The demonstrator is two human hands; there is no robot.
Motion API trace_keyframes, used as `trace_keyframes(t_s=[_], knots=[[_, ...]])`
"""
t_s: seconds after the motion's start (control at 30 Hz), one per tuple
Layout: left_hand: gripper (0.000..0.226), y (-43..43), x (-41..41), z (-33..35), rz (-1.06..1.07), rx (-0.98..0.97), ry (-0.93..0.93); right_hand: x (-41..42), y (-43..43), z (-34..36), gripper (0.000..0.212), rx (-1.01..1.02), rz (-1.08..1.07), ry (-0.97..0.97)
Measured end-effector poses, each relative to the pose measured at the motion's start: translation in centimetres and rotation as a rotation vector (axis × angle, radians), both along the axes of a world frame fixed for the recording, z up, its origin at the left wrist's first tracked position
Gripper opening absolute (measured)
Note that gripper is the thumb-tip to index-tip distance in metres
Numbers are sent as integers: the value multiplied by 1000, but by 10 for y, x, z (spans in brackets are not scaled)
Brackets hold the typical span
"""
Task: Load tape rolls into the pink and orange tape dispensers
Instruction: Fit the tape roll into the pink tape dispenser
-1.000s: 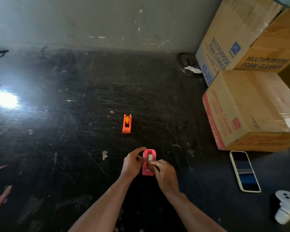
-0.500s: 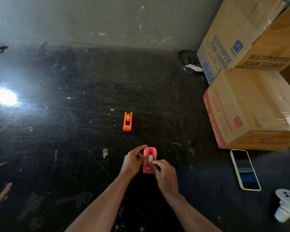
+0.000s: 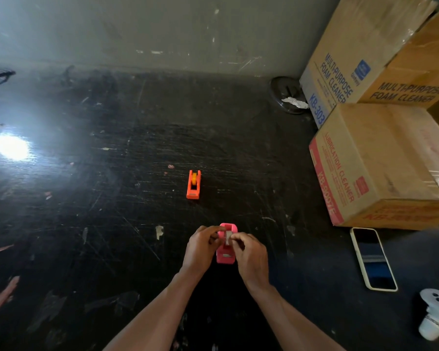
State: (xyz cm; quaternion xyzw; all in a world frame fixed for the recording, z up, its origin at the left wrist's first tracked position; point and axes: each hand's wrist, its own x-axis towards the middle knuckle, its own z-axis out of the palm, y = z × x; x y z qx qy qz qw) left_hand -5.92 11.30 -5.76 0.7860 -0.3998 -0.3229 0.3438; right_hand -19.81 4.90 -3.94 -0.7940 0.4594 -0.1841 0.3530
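Head view. Pinching at a white tape roll (image 3: 227,237) sitting in the cradle of the pink tape dispenser (image 3: 226,249), with the left hand (image 3: 200,247) and right hand (image 3: 251,254) meeting over it from either side. Left fingers (image 3: 211,230) curling against the dispenser's left wall and the roll; right fingers (image 3: 236,239) closing on the roll from the right. Resting on the dark scratched floor (image 3: 86,224), the pink dispenser's cutter end pointing back toward the wrists.

Standing well beyond the fingers, upright and apart from both hands: the orange tape dispenser (image 3: 194,184), carrying a yellow-orange roll (image 3: 194,178) in its cradle.

Sitting far to the right of the fingers: stacked cardboard boxes (image 3: 380,163), closed, contents hidden. Lying just in front of the lower box: a phone (image 3: 373,259), screen up. Lying nearer than the phone, at the right edge: a white controller (image 3: 436,317). Lying beyond the boxes, by the wall: a dark round lid (image 3: 287,95) with a crumpled white scrap (image 3: 294,102) on it.
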Motion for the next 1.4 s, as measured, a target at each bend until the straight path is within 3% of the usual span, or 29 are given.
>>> trace_keyframes(t_s=[0.17,0.6,1.4], knots=[[29,-6,0,6,35,-14,-78,-1,-3,0,9,18,3,1],[47,-7,17,3,-176,62,68,1,-9,-6,12,30,-29,3],[53,-6,12,-8,-162,66,7,-8,-6,-11,14,46,53,36]])
